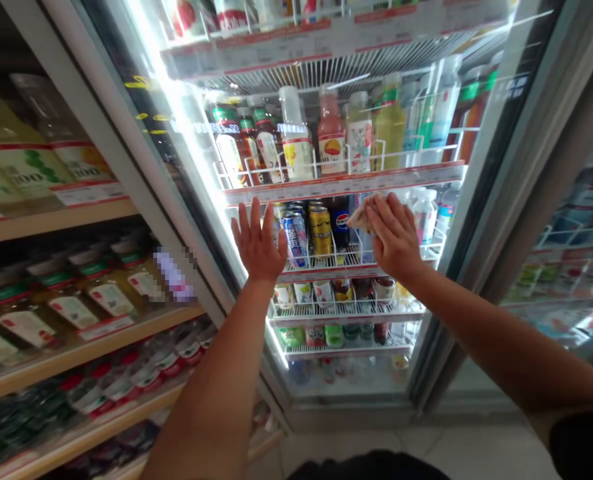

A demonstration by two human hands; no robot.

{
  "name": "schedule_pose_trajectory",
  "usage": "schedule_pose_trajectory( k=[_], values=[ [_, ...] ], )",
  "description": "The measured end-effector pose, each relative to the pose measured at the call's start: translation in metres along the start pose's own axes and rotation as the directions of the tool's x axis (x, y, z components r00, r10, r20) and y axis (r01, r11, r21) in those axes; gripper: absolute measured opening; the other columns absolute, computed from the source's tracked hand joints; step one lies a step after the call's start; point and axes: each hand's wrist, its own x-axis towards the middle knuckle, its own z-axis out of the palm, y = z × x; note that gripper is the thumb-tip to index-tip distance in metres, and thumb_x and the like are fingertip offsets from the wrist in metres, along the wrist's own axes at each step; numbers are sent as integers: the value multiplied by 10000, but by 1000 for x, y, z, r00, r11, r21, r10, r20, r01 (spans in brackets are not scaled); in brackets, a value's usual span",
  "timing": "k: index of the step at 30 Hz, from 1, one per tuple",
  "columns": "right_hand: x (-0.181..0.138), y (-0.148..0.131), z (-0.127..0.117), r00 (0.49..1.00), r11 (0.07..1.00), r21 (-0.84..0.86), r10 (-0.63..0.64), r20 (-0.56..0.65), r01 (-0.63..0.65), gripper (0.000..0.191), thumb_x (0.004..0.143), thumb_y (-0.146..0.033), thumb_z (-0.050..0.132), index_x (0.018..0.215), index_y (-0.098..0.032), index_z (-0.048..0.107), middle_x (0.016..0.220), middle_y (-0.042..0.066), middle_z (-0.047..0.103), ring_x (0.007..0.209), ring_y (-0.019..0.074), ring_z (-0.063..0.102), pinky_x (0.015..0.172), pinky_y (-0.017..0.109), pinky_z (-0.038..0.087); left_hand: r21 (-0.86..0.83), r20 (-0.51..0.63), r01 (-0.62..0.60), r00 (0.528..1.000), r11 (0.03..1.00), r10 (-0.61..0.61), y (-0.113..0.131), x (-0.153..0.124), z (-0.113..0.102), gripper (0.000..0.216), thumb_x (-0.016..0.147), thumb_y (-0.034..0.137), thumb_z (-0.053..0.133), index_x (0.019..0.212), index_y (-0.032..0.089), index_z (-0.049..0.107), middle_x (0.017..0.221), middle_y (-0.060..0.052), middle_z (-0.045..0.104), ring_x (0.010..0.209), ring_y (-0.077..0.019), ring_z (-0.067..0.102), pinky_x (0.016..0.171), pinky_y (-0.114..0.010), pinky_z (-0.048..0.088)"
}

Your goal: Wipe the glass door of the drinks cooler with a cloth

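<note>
My left hand (259,243) is raised with its fingers spread, the palm toward the glass door (356,383) of a drinks fridge. Nothing is in it. My right hand (395,233) presses a crumpled, light-coloured cloth (363,215) against the same door, its fingers over the cloth. Behind the glass, between my hands, stand a blue can (296,237), a gold can (320,230) and a dark Pepsi bottle (340,223). Part of the cloth is hidden under my fingers.
Wooden shelves (101,340) with rows of bottles stand to the left. The fridge's metal frame (496,200) runs down the right, beside another glass-fronted cooler (571,233). Pale floor tiles (469,453) lie below.
</note>
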Motion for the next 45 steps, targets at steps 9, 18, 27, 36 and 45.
schedule_pose_trajectory(
  k=[9,18,27,36,45],
  values=[
    [-11,-42,22,913,943,242,-295,280,230,887,973,-124,518,1644,-290,-38,1667,-8,342,1582,194,224,1313,461,241,-15,38,23,999,1000,-23,-2,0,-1,601,1004,447,393,1529,161,458,1650,-130,356,1604,-269,91,1309,-543,40],
    [3,11,-5,840,892,254,-442,316,374,820,994,-107,489,1635,-355,42,1647,-57,370,1554,135,287,1307,391,237,-37,39,28,999,999,-26,-4,1,-1,605,996,463,415,1530,181,462,1646,-119,370,1603,-259,106,1311,-528,44],
    [21,95,-60,993,999,-32,-40,111,44,612,993,-123,413,1567,-332,411,1613,-6,465,1532,268,361,1278,559,303,-40,33,4,999,999,-3,-5,0,0,601,1005,444,411,1551,192,426,1660,-117,343,1605,-254,81,1313,-545,31],
    [16,66,-32,994,994,-17,106,-31,-107,667,995,-137,335,1621,-361,277,1658,-33,386,1560,291,293,1247,614,346,-51,25,15,1000,999,-14,-4,-1,2,602,1007,458,405,1561,221,414,1664,-93,335,1604,-245,71,1322,-548,27],
    [-45,-13,15,990,995,90,-61,130,49,742,1026,-151,410,1633,-417,76,1614,-45,447,1554,207,302,1287,504,308,-16,68,53,996,998,-52,-2,2,0,673,1017,565,290,1514,148,468,1672,-68,324,1599,-278,80,1320,-529,8]
  ],
)
